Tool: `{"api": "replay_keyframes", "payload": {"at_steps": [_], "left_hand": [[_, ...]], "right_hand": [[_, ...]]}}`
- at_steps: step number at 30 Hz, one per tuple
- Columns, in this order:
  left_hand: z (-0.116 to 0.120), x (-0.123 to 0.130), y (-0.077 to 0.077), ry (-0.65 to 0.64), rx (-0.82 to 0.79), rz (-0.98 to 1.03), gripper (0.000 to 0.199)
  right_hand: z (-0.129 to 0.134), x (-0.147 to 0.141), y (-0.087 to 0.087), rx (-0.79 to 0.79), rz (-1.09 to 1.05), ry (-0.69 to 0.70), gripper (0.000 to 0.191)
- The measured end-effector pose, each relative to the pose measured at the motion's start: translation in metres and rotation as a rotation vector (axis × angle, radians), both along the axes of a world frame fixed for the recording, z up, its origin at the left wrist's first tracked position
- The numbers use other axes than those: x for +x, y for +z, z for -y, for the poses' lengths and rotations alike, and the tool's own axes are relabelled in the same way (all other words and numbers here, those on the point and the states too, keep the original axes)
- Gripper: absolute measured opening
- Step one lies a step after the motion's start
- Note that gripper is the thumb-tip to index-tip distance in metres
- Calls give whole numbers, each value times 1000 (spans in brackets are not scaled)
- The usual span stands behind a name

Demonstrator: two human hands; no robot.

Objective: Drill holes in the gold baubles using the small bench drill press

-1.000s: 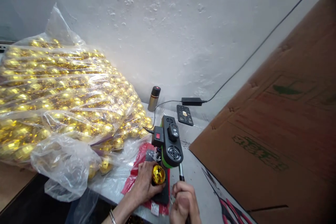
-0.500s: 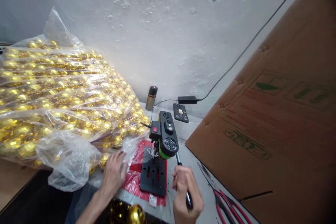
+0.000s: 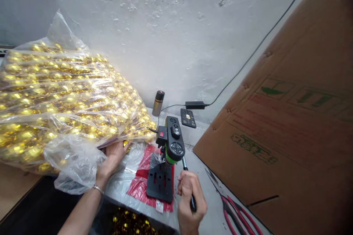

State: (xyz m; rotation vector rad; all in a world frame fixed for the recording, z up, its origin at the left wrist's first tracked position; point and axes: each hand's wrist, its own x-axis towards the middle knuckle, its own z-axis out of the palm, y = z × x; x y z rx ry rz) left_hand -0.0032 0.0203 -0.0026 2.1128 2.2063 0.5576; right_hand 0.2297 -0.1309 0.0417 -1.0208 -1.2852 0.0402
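Observation:
My left hand (image 3: 114,156) reaches to the lower edge of a clear plastic bag (image 3: 68,91) filled with gold balls. Its fingers are closed round a gold ball (image 3: 126,146), partly hidden beside the bag's edge. My right hand (image 3: 191,200) is wrapped round the black handle (image 3: 193,204) of a small bench press (image 3: 174,141) with a black and green head. The press's slotted black base plate (image 3: 160,187) stands on a red plastic sheet (image 3: 138,187), with nothing on the plate's front part.
Behind the press are a small bottle (image 3: 158,103), a phone (image 3: 188,118) and a black power adapter (image 3: 195,105) with its cable. Red-handled scissors (image 3: 238,214) lie at the right, beside a large cardboard box (image 3: 281,125). More gold pieces (image 3: 132,224) show below the table's front edge.
My left hand has moved from beside the red sheet up and left to the bag, and a ball is now at its fingers. The gold ball at the bottom edge is gone from view.

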Motion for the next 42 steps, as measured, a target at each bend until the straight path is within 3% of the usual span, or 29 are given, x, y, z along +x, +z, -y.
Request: {"api": "replay_keyframes", "payload": {"at_steps": [4, 8, 13, 16, 21, 29, 36, 42], "left_hand": [[-2, 6, 4, -99, -104, 99, 34], [12, 18, -3, -190, -119, 249, 37], [45, 51, -29, -298, -212, 1074, 58], [65, 74, -48, -286, -280, 1303, 63], [84, 97, -64, -305, -161, 1181, 51], [92, 107, -75, -435, 45, 826, 50], [90, 117, -84, -458, 185, 803, 42], [95, 118, -79, -559, 128, 851, 44]], "right_hand": [[-1, 0, -3, 13, -9, 2, 30], [-1, 3, 0, 7, 20, 28, 30], [-2, 3, 14, -3, 1, 23, 32], [-3, 3, 22, -12, 6, 30, 30], [-3, 5, 25, 10, 58, 29, 29], [-1, 5, 23, 23, 106, 27, 27], [1, 5, 22, 5, 100, 16, 26], [1, 4, 23, 16, 92, 30, 26]]}}
